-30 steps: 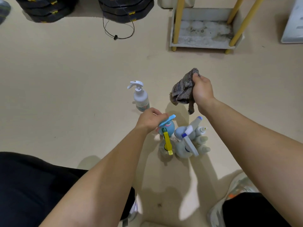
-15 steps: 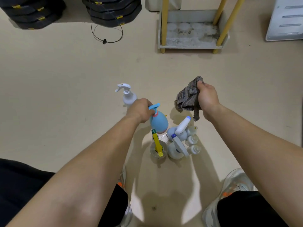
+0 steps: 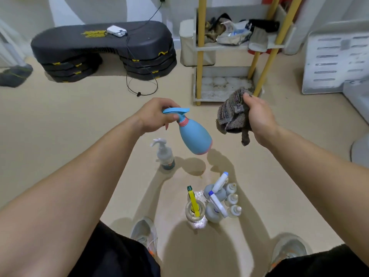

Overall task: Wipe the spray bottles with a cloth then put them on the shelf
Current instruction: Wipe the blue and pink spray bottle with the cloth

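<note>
Left hand holds the blue bottle in the air by its neck, fingers curled round it under the trigger. The bottle is tilted, base down and right, above the floor. Right hand grips the bunched cloth, fingers closed on it, just right of the bottle and apart from it. White bottle stands on the floor below the left hand. Nearer, between the shoes, a bottle cluster stands upright. Shelf is beyond the cloth.

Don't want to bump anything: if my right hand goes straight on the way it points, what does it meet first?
Likely the shelf's bottom tier, ahead of the right hand; depth is unclear.
</note>
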Demonstrator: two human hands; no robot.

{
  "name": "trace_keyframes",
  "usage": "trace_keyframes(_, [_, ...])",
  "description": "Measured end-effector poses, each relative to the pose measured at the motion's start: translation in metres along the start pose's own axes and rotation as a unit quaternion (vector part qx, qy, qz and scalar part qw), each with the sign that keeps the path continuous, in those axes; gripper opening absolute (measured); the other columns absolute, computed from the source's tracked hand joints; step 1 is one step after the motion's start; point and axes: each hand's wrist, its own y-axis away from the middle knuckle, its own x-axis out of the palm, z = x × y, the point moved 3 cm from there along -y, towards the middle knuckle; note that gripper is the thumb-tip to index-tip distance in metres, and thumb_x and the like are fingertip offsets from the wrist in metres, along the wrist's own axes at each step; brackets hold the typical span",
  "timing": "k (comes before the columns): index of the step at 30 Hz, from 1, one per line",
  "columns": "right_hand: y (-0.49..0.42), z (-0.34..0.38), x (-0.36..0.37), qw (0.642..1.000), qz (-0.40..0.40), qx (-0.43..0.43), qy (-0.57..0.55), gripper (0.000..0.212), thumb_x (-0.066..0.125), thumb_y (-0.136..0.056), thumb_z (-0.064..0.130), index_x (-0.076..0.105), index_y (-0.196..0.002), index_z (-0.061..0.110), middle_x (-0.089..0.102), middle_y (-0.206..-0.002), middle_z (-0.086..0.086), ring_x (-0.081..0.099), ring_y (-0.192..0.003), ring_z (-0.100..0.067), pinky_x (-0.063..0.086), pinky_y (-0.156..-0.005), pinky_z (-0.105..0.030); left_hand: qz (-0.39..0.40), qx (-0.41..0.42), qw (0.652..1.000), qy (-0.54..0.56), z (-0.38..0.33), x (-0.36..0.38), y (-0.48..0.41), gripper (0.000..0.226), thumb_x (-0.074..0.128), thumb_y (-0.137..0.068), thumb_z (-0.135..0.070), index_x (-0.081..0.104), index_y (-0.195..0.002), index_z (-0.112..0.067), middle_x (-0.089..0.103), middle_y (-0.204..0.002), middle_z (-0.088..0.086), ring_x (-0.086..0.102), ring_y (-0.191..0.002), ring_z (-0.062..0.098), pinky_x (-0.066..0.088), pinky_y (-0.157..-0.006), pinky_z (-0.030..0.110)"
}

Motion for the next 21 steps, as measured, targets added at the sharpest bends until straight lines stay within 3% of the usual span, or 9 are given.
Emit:
trace_keyframes(2, [0.005, 0.019, -0.005, 0.999, 0.024, -0.014, 0.020, 0.031, 0.044, -0.106, 0.034, 0.065, -0.094, 0.015, 0.074, -0.092, -0.011, 0.070, -0.081, -0.028, 0.052, -0.047, -0.027, 0.000, 0.014, 1.000, 0.015, -0.016, -0.012, 0.003, 0.013, 0.067, -0.095, -0.009, 0.073, -0.104, -0.015, 0.067, -0.092, 0.007, 0.059, -0.075, 0.016, 0.054, -0.075, 0.036])
trace_keyframes(4, [0.011, 0.033, -0.009, 0.998, 0.041, -0.026, 0.031, 0.033, 0.043, -0.106, 0.034, 0.066, -0.094, 0.014, 0.074, -0.086, -0.009, 0.071, -0.075, -0.027, 0.047, -0.038, -0.020, 0.001, 0.026, 0.999, 0.031, -0.029, -0.018, 0.005, 0.014, 0.068, -0.095, -0.011, 0.074, -0.107, -0.015, 0.069, -0.090, 0.006, 0.062, -0.076, 0.015, 0.056, -0.075, 0.036])
trace_keyframes(7, [0.017, 0.048, -0.014, 0.996, 0.048, -0.047, 0.055, 0.034, 0.042, -0.107, 0.034, 0.066, -0.092, 0.016, 0.075, -0.086, -0.007, 0.072, -0.071, -0.021, 0.049, -0.045, -0.022, -0.003, 0.037, 0.998, 0.051, -0.046, -0.022, 0.007, 0.014, 0.066, -0.097, -0.015, 0.074, -0.109, -0.015, 0.071, -0.092, 0.005, 0.067, -0.081, 0.015, 0.056, -0.072, 0.033])
trace_keyframes(10, [0.019, 0.052, -0.023, 0.987, 0.021, -0.057, 0.150, 0.035, 0.043, -0.102, 0.039, 0.063, -0.094, 0.011, 0.071, -0.087, -0.011, 0.067, -0.070, -0.032, 0.055, -0.057, -0.037, 0.017, 0.058, 0.995, 0.076, -0.056, -0.023, 0.011, 0.018, 0.063, -0.098, -0.010, 0.072, -0.114, -0.012, 0.068, -0.092, 0.001, 0.061, -0.077, 0.015, 0.055, -0.069, 0.024])
trace_keyframes(11, [0.021, 0.049, -0.028, 0.981, 0.002, -0.051, 0.185, 0.033, 0.044, -0.101, 0.038, 0.062, -0.091, 0.011, 0.069, -0.084, -0.010, 0.065, -0.072, -0.030, 0.053, -0.068, -0.039, 0.021, 0.063, 0.995, 0.080, -0.058, -0.024, 0.012, 0.019, 0.063, -0.099, -0.009, 0.072, -0.114, -0.014, 0.067, -0.092, -0.001, 0.059, -0.076, 0.015, 0.055, -0.069, 0.022])
trace_keyframes(13, [0.026, 0.037, -0.037, 0.974, -0.017, 0.012, 0.225, 0.029, 0.046, -0.101, 0.031, 0.060, -0.082, 0.014, 0.065, -0.078, -0.009, 0.059, -0.071, -0.025, 0.045, -0.068, -0.033, 0.027, 0.074, 0.993, 0.093, -0.060, -0.025, 0.013, 0.021, 0.062, -0.099, -0.007, 0.073, -0.111, -0.019, 0.068, -0.094, -0.002, 0.059, -0.078, 0.017, 0.056, -0.074, 0.025])
trace_keyframes(17, [0.034, 0.002, -0.040, 0.968, 0.039, 0.214, 0.122, 0.033, 0.052, -0.098, 0.038, 0.061, -0.078, 0.013, 0.064, -0.065, -0.012, 0.059, -0.051, -0.027, 0.048, -0.050, -0.027, 0.023, 0.097, 0.984, 0.146, -0.062, -0.029, 0.009, 0.027, 0.061, -0.098, -0.002, 0.073, -0.105, -0.026, 0.067, -0.103, 0.006, 0.062, -0.084, 0.021, 0.056, -0.089, 0.034])
trace_keyframes(19, [0.034, -0.004, -0.033, 0.961, 0.091, 0.255, 0.052, 0.043, 0.052, -0.096, 0.052, 0.064, -0.087, 0.012, 0.066, -0.070, -0.011, 0.062, -0.052, -0.025, 0.049, -0.050, -0.026, 0.015, 0.102, 0.978, 0.179, -0.062, -0.029, 0.006, 0.027, 0.063, -0.097, -0.002, 0.072, -0.104, -0.027, 0.067, -0.102, 0.004, 0.063, -0.088, 0.020, 0.054, -0.091, 0.035])
trace_keyframes(21, [0.032, -0.006, -0.026, 0.958, 0.147, 0.246, 0.002, 0.051, 0.053, -0.095, 0.059, 0.070, -0.100, 0.011, 0.071, -0.085, -0.013, 0.066, -0.066, -0.026, 0.050, -0.059, -0.031, 0.011, 0.109, 0.972, 0.206, -0.063, -0.028, 0.003, 0.026, 0.065, -0.091, -0.007, 0.073, -0.103, -0.029, 0.065, -0.102, 0.004, 0.062, -0.091, 0.021, 0.052, -0.091, 0.035])
